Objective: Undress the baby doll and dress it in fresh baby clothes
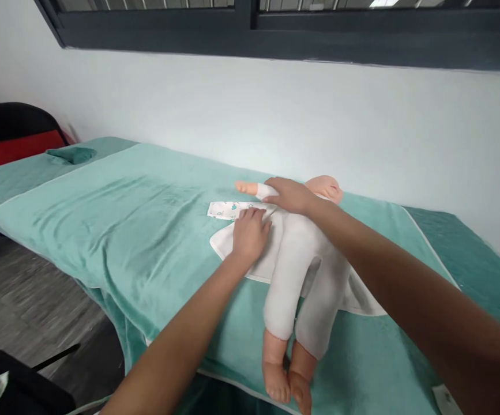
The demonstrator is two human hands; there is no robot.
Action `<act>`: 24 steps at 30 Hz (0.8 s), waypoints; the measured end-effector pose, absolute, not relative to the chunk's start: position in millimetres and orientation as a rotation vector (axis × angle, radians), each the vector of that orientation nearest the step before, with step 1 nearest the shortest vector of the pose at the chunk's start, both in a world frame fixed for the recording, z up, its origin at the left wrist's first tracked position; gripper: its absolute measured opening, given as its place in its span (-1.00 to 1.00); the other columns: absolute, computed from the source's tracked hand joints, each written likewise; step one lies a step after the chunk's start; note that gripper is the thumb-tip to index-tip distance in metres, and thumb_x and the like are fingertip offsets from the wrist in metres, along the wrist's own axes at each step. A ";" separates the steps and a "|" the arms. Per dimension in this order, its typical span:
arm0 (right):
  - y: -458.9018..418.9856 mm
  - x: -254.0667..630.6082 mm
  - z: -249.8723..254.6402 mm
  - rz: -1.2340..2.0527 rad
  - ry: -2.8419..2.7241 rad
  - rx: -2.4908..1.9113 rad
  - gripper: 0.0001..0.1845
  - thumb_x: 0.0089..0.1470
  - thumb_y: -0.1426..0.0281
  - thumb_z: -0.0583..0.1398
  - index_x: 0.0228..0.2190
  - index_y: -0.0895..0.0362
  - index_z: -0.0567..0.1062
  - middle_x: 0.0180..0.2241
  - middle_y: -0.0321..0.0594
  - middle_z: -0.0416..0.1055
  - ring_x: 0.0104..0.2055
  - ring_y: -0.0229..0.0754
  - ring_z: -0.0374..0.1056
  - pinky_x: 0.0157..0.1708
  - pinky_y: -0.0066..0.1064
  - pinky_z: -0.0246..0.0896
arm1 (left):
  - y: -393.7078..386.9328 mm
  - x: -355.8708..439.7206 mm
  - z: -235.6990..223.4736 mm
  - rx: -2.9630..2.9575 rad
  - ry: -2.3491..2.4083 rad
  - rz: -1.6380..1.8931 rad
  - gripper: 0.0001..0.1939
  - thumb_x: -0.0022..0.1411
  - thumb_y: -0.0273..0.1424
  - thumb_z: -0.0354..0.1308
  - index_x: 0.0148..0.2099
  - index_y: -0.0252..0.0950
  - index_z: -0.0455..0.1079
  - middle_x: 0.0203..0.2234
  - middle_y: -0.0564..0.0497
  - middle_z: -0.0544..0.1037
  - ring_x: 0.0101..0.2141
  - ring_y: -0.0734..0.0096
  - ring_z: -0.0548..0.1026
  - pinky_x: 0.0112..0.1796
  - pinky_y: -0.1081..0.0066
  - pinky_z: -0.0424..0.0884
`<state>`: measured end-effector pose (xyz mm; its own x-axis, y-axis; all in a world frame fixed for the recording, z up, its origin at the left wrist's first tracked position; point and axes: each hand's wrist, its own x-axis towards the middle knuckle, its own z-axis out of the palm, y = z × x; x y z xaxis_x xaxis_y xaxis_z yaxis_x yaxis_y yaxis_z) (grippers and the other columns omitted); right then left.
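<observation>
A baby doll (296,248) in white clothing lies on its back or side, bare feet toward me and head toward the wall. Under it spreads a white cloth garment (224,241), its printed sleeve or flap (224,210) stretched out to the left. My right hand (290,196) reaches across the doll's body and grips its white-sleeved arm, thumb below and fingers above. The doll's small hand (246,187) sticks out leftward. My left hand (251,233) rests on the garment beside the doll's torso, fingers spread over the cloth near the printed strip.
A light green blanket (137,196) with some folds covers the bed, over a darker green cover (483,248). A bunched green cloth (71,154) sits at the far left, near a black and red chair (16,135). The white wall (215,109) borders the back.
</observation>
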<state>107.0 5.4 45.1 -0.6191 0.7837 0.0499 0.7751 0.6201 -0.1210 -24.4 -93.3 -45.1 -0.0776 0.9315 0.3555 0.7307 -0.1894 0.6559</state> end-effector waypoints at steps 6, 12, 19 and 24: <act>-16.2 132.1 49.1 -0.026 -2.837 -1.285 -0.72 0.27 0.23 0.11 -0.03 0.00 0.46 -0.05 -0.14 0.46 -0.07 0.03 0.37 -0.29 -0.29 0.11 | -39.8 -48.2 -62.1 1.597 1.881 1.285 -0.91 0.20 -0.39 0.23 -0.23 -0.28 0.47 -0.20 -0.19 0.60 -0.07 0.01 0.51 -0.06 0.16 0.39; -16.2 120.8 38.2 -0.066 -2.883 -1.347 -0.53 0.30 -0.03 0.03 -0.09 0.03 0.51 -0.10 -0.08 0.48 -0.12 0.05 0.40 -0.28 -0.26 0.11 | -37.0 -67.2 -70.6 1.272 1.601 1.593 -0.86 0.21 -0.31 0.17 -0.30 -0.28 0.43 -0.42 0.03 0.57 -0.35 0.37 0.49 -0.30 0.42 0.38; -7.1 115.4 26.9 -0.101 -2.922 -1.442 -0.48 0.29 -0.06 0.03 -0.16 0.06 0.55 -0.18 -0.04 0.52 -0.16 0.10 0.43 -0.22 -0.19 0.17 | -39.6 -70.9 -70.3 0.995 1.434 1.741 -0.82 0.10 -0.28 0.30 -0.34 -0.29 0.46 -0.43 0.05 0.53 -0.38 0.43 0.46 -0.27 0.42 0.37; -2.7 91.7 18.4 -0.174 -2.907 -1.502 -0.56 0.31 0.09 0.07 -0.18 0.17 0.56 -0.16 0.07 0.53 -0.13 0.16 0.45 -0.16 -0.12 0.22 | -46.4 -53.1 -68.8 1.422 1.590 1.705 -0.88 0.20 -0.31 0.21 -0.32 -0.26 0.46 -0.41 0.04 0.53 -0.33 0.38 0.46 -0.23 0.38 0.35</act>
<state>91.7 -2.7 18.4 -0.5727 0.8167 -0.0707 0.8024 0.5761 0.1556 -53.1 -46.4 -68.8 -0.3971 0.8303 0.3911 0.3319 -0.2673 0.9046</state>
